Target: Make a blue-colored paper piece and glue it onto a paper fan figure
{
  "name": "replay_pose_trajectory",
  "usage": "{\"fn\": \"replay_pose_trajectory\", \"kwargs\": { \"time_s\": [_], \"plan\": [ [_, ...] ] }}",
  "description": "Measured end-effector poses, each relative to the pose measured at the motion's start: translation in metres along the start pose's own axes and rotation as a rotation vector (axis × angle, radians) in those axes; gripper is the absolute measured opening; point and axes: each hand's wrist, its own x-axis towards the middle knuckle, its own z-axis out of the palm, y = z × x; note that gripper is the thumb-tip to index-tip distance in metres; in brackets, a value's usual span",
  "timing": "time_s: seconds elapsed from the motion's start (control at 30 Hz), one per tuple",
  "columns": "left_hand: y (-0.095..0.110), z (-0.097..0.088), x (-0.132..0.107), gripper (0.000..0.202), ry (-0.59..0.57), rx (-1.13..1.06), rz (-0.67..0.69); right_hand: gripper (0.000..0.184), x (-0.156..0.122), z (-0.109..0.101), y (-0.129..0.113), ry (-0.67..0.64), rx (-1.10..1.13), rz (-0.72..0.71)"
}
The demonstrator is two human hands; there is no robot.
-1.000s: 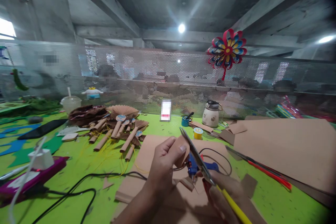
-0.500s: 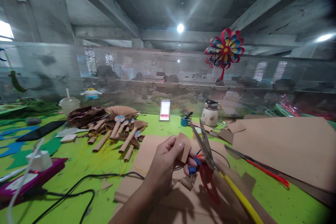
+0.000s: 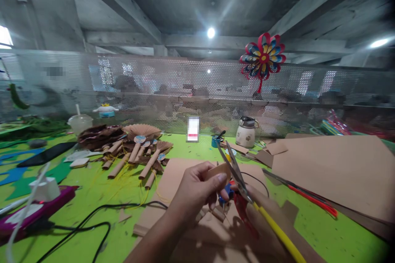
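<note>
My left hand (image 3: 202,187) is closed, pinching a small piece of brown card (image 3: 218,170) between thumb and fingers. My right hand (image 3: 262,213) is wrapped round scissors (image 3: 239,176), partly hidden behind their long yellow handle. The scissor blades point up and away, slightly apart, with the card close beside them. Whether they touch it I cannot tell. A blue and red tool (image 3: 226,193) lies under and between my hands, mostly covered, its kind unclear. Brown card sheets (image 3: 175,172) lie beneath.
Several paper fans with rolled handles (image 3: 151,162) lie left. A purple power strip (image 3: 61,197) and a black cable (image 3: 101,209) are at front left. Right are red-handled scissors (image 3: 314,201) and a big card sheet (image 3: 333,164). A jar-shaped bottle (image 3: 246,133) stands behind.
My left hand has turned the card from facing me to a flatter, edge-on angle. The scissors have shifted slightly left, bringing the blades close to the card.
</note>
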Motion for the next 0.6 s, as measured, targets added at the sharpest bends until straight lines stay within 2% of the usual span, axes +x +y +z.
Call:
{"fn": "replay_pose_trajectory", "kwargs": {
  "time_s": [0.13,0.33,0.6],
  "plan": [
    [0.002,-0.001,-0.001,0.026,0.001,0.036,-0.019,0.054,-0.002,0.0,0.002,-0.014,0.005,-0.034],
    [0.004,-0.001,-0.002,0.022,0.012,-0.056,0.021,0.051,-0.005,0.002,0.002,-0.021,-0.037,0.006],
    [0.007,-0.006,-0.002,0.025,0.11,-0.052,0.025,0.047,-0.006,0.002,-0.007,-0.014,-0.026,0.009]
  ]
}}
